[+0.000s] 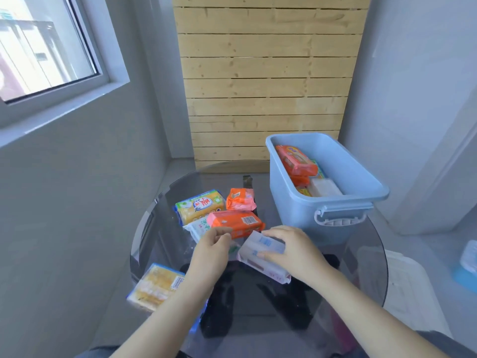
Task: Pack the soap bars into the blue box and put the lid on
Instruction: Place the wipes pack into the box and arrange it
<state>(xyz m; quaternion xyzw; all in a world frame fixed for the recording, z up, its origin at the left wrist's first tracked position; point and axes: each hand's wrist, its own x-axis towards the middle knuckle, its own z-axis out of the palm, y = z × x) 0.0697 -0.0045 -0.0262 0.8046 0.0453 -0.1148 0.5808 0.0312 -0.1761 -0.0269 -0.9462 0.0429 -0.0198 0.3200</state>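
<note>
The open blue box (pixel 304 210) stands at the right of the round glass table and holds several wrapped soap bars, orange ones on top. My right hand (pixel 290 250) grips a white and pink soap pack (pixel 260 259) lying on the glass. My left hand (pixel 211 248) hovers at the near end of an orange soap pack (pixel 236 223), fingers pinched; whether it holds anything I cannot tell. Beside these lie a smaller orange pack (pixel 241 199), a yellow pack (pixel 200 206), a white pack (pixel 198 227) and a yellow pack (pixel 156 286) at the near left.
The glass table (pixel 361 259) stands in a corner with a wooden slat panel (pixel 263 78) behind and a window (pixel 44 47) to the left. A white plastic lid or crate (pixel 407 285) sits below the table on the right. A blue and white item (pixel 467 264) lies on the floor.
</note>
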